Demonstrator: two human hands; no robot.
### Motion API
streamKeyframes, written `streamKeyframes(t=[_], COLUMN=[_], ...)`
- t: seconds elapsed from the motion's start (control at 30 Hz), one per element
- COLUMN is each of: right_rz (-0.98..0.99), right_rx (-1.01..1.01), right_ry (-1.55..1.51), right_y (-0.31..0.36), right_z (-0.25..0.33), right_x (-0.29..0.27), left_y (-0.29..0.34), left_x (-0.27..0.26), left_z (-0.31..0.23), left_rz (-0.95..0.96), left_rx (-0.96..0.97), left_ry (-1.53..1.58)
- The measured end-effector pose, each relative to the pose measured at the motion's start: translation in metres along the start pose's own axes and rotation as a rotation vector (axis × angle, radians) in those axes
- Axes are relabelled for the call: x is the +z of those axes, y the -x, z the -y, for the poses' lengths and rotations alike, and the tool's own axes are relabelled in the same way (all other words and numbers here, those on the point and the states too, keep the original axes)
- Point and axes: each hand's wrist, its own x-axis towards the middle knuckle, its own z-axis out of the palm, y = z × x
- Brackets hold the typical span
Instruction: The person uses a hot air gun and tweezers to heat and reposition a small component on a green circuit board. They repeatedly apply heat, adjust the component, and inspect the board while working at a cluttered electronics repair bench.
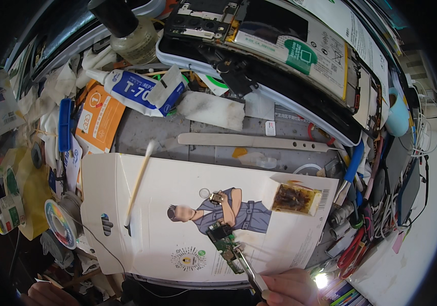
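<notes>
Two hands sit well apart: the right hand [292, 286] pinches tweezers [249, 269], their tips at the green circuit board [223, 247]; whether the left hand [46, 295] grips anything cannot be told. The board lies on white card [152, 219], ahead-left of the nearer right hand, its long axis slanting away leftward.

The person's right grip [294, 287] enters at the lower edge, right of centre, closed in a pinch with its fingers pointing leftward. The left grip [49, 295] sits dimly at lower left, fingers curled, partly cut off.
</notes>
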Motion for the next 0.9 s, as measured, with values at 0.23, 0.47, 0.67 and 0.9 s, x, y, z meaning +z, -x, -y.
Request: streamKeyframes(t=[0.23, 0.47, 0.67, 0.9], right_rz=[0.028, 0.015, -0.008, -0.130], right_rx=[-0.003, 0.026, 0.065, 0.035], right_ry=[-0.013, -0.008, -0.011, 0.000], right_y=[0.001, 0.004, 0.000, 0.009], right_z=[-0.001, 0.002, 0.004, 0.004], right_x=[-0.003, -0.002, 0.000, 0.006], left_y=[0.005, 0.010, 0.006, 0.007], left_x=[-0.020, -0.079, -0.075, -0.076], left_z=[-0.017, -0.069, -0.069, -0.070], left_rz=[-0.007, -0.052, -0.055, -0.043], left_rx=[0.416, 0.666, 0.741, 0.748], left_ry=[0.887, 2.374, 2.363, 2.377])
